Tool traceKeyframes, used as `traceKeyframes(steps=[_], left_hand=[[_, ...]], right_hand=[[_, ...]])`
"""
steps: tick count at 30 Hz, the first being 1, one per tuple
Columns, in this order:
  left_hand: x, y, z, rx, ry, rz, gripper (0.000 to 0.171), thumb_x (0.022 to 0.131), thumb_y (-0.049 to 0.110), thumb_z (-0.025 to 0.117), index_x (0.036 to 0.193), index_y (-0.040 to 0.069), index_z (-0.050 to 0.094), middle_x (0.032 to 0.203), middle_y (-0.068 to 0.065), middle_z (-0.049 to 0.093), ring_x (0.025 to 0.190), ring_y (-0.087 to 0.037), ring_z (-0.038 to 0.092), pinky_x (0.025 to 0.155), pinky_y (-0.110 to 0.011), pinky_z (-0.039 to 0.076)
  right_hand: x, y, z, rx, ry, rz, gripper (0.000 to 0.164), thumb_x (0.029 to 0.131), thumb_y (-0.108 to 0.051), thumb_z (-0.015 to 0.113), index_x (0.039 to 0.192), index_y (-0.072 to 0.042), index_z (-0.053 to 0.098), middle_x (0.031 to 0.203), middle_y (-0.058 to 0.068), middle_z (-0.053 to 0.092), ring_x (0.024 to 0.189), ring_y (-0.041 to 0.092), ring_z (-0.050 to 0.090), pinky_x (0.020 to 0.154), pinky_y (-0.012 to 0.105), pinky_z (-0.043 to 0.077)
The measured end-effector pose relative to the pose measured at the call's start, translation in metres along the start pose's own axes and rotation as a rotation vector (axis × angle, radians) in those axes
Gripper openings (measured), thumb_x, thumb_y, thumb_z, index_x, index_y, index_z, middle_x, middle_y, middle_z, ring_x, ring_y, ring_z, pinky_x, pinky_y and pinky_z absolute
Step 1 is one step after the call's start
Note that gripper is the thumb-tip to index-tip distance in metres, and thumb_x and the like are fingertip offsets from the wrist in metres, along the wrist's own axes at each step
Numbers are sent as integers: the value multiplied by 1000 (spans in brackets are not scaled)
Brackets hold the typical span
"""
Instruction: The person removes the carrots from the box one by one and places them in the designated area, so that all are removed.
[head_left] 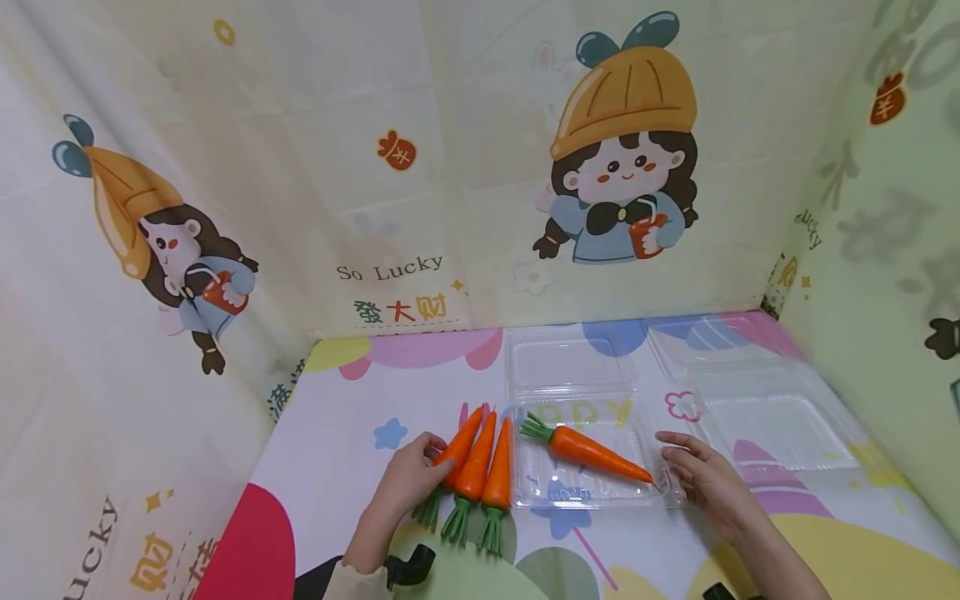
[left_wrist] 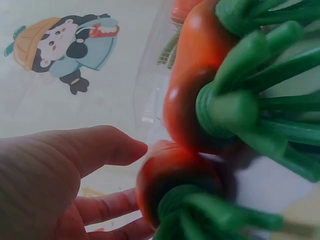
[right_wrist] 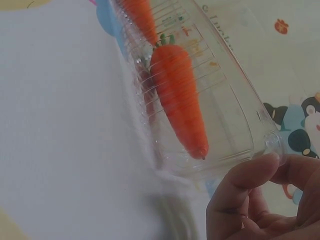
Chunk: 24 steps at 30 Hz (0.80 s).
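Three orange carrots with green tops lie side by side on the table, tops toward me. My left hand [head_left: 405, 477] holds the leftmost carrot [head_left: 463, 435], thumb on one side and fingers on the other in the left wrist view. The middle carrot [head_left: 474, 473] and the right-hand carrot [head_left: 498, 477] lie close beside it. To their right stands an open clear plastic box [head_left: 536, 493] with one carrot [head_left: 600, 454] lying slanted inside, its green top at the far left. At the box's right edge, my right hand [head_left: 708, 483] pinches a corner [right_wrist: 272, 142] between thumb and finger.
A second open clear plastic box [head_left: 780, 425] sits at the right of the table. The first box's lid [head_left: 570, 358] lies folded back behind it. Printed cloth walls [head_left: 465, 208] enclose the table's back and sides.
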<state>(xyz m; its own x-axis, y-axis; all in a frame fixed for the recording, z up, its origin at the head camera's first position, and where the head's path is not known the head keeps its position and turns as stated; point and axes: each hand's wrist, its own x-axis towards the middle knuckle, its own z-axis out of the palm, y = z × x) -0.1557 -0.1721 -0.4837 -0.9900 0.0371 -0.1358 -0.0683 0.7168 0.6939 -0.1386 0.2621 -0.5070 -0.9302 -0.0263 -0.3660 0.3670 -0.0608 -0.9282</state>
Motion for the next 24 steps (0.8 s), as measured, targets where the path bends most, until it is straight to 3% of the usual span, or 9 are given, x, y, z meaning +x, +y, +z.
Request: traceKeyframes(steps=[9, 24], left_hand=[[-4, 4, -2, -40, -24, 25, 31, 94, 30, 71, 114, 6, 66, 96, -3, 67, 74, -14, 59, 64, -30, 53], [-2, 12, -3, -51, 3, 21, 27, 95, 29, 68, 113, 9, 68, 96, -2, 66, 78, -16, 60, 67, -30, 53]], right_hand=[[1, 1, -1, -27, 9, 15, 17, 106, -23, 58, 122, -27, 62, 86, -10, 55, 67, 5, 53, 61, 22, 48], [0, 1, -1, -15, -3, -2, 16, 106, -23, 58, 121, -27, 63, 87, -9, 57, 68, 6, 55, 62, 22, 50]])
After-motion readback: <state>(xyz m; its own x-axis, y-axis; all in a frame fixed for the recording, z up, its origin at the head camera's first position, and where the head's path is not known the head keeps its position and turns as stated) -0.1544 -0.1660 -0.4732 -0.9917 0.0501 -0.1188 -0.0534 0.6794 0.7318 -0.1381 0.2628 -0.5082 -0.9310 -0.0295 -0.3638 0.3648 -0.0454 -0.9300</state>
